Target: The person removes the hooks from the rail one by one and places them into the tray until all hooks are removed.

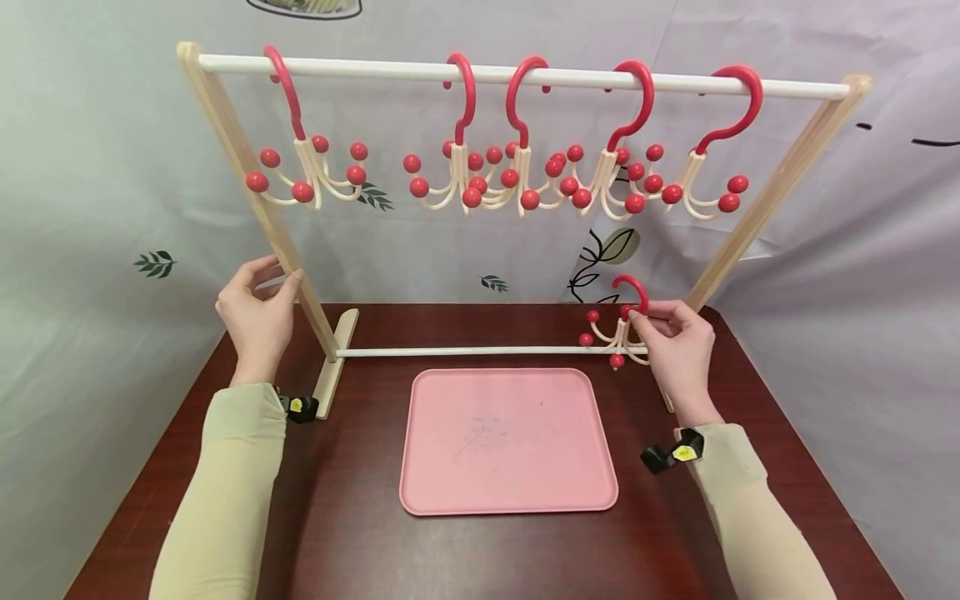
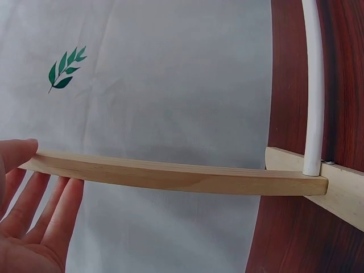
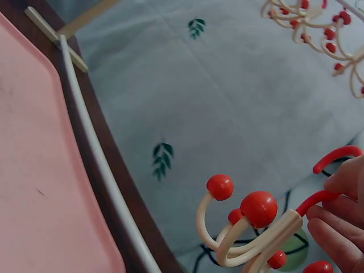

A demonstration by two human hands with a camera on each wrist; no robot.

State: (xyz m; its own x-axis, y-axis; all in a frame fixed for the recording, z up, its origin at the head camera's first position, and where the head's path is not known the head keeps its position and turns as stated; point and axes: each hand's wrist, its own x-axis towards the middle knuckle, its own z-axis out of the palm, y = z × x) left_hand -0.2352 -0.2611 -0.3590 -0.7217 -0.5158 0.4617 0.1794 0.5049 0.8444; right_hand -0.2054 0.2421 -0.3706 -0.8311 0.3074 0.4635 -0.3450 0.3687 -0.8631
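My left hand holds the left wooden post of a rack, about midway up. In the left wrist view, the thumb lies on one side of the post and the fingertips on the other. Over at the right, my right hand pinches the red hook of a multi-arm hanger. This hanger has cream curved arms tipped with red balls, and it is held upright in front of the rack's lower white rod. Several matching hangers hang by red hooks from the white top rod.
A pink tray lies on the dark red-brown table, in front of the rack. The right wooden post stands behind my right hand. Pale patterned cloth hangs behind and at both sides.
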